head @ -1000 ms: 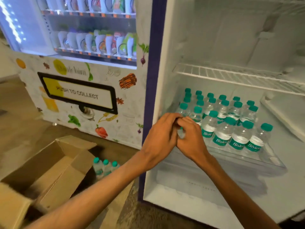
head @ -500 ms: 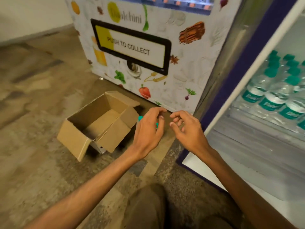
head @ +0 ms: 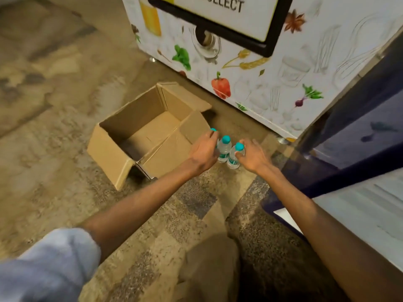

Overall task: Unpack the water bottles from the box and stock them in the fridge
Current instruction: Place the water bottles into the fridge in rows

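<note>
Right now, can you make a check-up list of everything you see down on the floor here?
Surface: stained stone floor.
Job's things: open cardboard box, no bottles seen inside; three teal-capped bottles standing beside it; fridge on the right.
Clutter: nothing seen.
Grips: left hand over the leftmost bottle, right hand touching the rightmost bottle; hold unclear.
Cables: nothing seen.
Surroundings: vending machine behind the box.

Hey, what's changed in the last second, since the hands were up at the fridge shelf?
Both hands left the fridge and came down to the bottles on the floor. The left hand now grips the left bottle, the right hand the right bottle. The middle bottle and the box stayed put.
</note>
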{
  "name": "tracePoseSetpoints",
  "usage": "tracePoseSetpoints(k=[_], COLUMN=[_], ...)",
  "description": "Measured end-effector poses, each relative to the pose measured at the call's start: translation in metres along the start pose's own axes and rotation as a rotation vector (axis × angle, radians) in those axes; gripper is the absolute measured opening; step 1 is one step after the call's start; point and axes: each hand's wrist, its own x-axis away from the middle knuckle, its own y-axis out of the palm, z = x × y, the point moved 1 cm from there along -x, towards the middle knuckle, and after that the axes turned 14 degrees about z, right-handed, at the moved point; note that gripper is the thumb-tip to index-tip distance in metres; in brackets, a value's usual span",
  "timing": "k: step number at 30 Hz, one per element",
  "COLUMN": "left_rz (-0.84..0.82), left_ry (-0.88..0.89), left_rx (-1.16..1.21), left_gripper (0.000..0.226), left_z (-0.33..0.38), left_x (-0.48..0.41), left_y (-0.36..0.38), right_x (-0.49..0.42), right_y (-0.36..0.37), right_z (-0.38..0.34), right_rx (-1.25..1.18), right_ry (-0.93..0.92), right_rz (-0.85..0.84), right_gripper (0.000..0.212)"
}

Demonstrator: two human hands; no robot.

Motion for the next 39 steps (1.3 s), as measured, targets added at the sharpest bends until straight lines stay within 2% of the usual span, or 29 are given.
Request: tracePoseSetpoints(k=[4,8,10,13,18,22,25,29,35,39], left_rz=[-0.146,-0.263,-0.236,-0.227,-0.274,-0.284,-0.292,-0.283,-0.175,-0.122], left_ry=[0.114,0.175,0.172,0.172,0.188,0.136,0.105,0.121,0.203,0.287], left_rx=[-0.020,-0.127,-0.138,-0.143,-0.119,-0.112,-0.066,0.021,0.152,0.236], left_gripper=[0.057,0.051,0.051,0.057,0.046,0.033,0.031,0.032,0.025,0.020], left_z=[0.004,0.005,0.004,0.002,-0.003,-0.002,0.006,0.024,0.063,0.096], left_x=[-0.032,-0.047,-0.044,-0.034,-0.019,-0.002,0.017,0.051,0.094,0.111], left_y=[0.029,0.049,0.053,0.058,0.059,0.053,0.042,0.023,-0.021,-0.061], right_x=[-0.019,-0.018,-0.013,-0.004,0.008,0.030,0.053,0.086,0.143,0.181], right_y=[0.024,0.039,0.041,0.046,0.042,0.030,0.013,-0.018,-0.068,-0.112], right_z=[0.005,0.012,0.015,0.021,0.027,0.026,0.027,0.029,0.020,0.024], right_rx=[0.076,0.163,0.179,0.142,0.092,0.038,0.006,0.024,-0.013,-0.043], right_ry=[0.084,0.054,0.048,0.019,0.013,-0.001,0.007,-0.014,-0.062,-0.028], right_rz=[-0.093,-0.082,-0.032,0.011,0.046,0.036,0.028,0.044,0.097,0.091], right_gripper=[0.054,0.044,0.041,0.051,0.048,0.050,0.051,0.042,0.035,0.030])
